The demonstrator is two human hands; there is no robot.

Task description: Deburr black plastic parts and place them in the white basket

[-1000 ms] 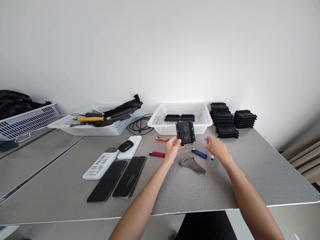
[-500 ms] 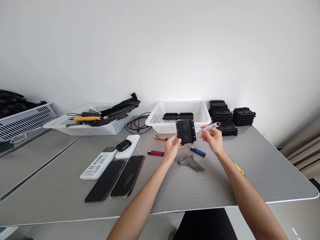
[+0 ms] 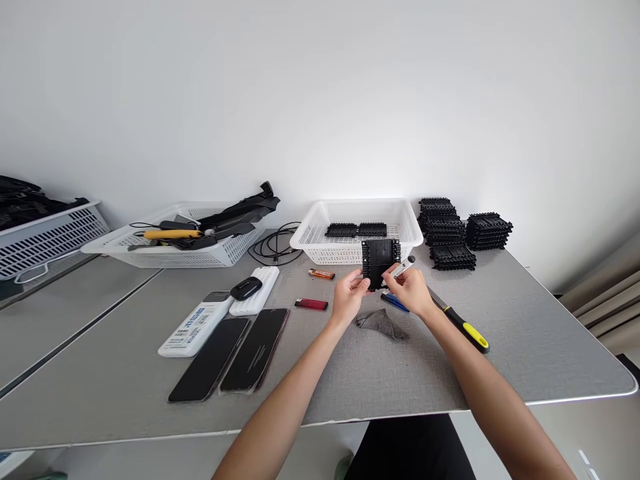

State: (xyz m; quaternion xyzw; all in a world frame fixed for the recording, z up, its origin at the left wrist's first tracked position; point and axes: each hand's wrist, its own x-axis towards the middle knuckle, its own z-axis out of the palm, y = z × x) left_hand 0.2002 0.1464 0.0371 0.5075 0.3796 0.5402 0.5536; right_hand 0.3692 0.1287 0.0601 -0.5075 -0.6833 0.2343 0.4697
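Above both hands' grip: black part [image 3: 380, 262].

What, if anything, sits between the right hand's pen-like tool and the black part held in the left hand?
Nothing visible. The right hand holds the pale pen-like tool right at the edge of the black part, which the left hand holds up above the table.

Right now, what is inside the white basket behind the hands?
Two flat black plastic parts lie side by side in the white basket. Its front wall hides the nearest floor.
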